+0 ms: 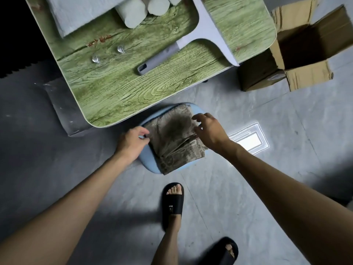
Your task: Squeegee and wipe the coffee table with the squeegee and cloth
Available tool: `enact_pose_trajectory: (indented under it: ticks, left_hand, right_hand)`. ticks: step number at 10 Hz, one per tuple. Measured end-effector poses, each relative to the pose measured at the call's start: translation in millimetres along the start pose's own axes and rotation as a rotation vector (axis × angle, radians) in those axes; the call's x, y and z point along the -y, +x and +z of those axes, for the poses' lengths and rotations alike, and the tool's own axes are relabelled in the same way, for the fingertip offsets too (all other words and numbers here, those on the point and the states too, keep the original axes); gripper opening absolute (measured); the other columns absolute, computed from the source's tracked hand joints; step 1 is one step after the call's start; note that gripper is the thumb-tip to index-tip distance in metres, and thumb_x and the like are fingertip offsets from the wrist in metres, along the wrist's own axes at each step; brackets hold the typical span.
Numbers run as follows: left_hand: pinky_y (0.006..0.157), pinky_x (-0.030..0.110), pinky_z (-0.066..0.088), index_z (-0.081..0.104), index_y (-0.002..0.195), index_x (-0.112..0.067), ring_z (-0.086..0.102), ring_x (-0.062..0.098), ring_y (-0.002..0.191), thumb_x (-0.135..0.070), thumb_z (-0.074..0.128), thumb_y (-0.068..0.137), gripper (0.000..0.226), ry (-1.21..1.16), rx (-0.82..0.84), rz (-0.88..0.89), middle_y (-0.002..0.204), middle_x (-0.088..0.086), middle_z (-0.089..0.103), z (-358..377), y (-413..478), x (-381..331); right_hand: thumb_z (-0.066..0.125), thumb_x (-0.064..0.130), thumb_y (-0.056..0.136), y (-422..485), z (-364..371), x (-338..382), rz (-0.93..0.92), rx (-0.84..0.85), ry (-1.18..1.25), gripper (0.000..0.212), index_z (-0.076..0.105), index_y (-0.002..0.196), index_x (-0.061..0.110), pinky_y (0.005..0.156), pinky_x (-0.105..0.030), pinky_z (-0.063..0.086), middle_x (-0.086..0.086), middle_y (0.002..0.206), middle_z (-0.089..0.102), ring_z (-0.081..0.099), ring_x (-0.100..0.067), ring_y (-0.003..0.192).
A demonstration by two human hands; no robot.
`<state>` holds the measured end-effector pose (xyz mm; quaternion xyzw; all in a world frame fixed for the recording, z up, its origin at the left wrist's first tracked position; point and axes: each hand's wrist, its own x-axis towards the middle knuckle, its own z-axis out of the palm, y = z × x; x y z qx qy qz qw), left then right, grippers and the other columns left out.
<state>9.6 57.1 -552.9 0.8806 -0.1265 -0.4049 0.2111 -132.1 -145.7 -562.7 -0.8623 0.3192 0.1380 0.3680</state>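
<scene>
A folded, dirty grey-brown cloth lies on a light blue stool just below the corner of the green wood-grain coffee table. My left hand is at the cloth's left edge with fingers curled, fingertips at the cloth and stool rim. My right hand hovers over the cloth's right side, fingers spread and relaxed, touching or nearly touching it. A grey and white squeegee lies flat on the table, handle pointing toward me.
On the table sit two small clear glass pieces, pale rolls and a white folded sheet. An open cardboard box stands right of the table. My feet in black sandals stand on the grey floor.
</scene>
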Motion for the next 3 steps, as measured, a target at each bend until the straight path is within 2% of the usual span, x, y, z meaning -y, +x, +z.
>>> enact_pose_trajectory:
  ticks: [1,2,3]
  left_hand:
    - [0.095,0.028,0.047,0.069,0.105,-0.012,0.067,0.023,0.103,-0.01,0.067,0.084,0.021,0.036,0.135,0.051,0.105,0.009,0.073,-5,-11,-21]
    - [0.091,0.032,0.051,0.068,0.102,-0.019,0.067,0.018,0.096,-0.018,0.067,0.086,0.017,0.152,0.257,0.186,0.098,0.001,0.074,-18,-42,-86]
    - [0.085,0.029,0.05,0.066,0.104,-0.021,0.066,0.017,0.093,-0.023,0.066,0.086,0.017,0.238,0.316,0.278,0.098,-0.001,0.073,-26,-80,-148]
  right_hand:
    - [0.052,0.017,0.092,-19,-21,7,0.043,0.12,-0.041,0.027,0.062,0.118,0.013,0.081,-0.037,0.053,-0.016,0.107,0.068,0.065,-0.033,0.091]
    - [0.051,0.018,0.093,-60,-81,23,0.057,0.264,-0.085,0.023,0.065,0.11,0.015,0.08,-0.036,0.053,-0.015,0.101,0.071,0.065,-0.031,0.088]
    - [0.049,0.017,0.094,-100,-134,30,0.072,0.284,-0.137,0.022,0.066,0.108,0.014,0.083,-0.035,0.05,-0.012,0.107,0.068,0.062,-0.03,0.097]
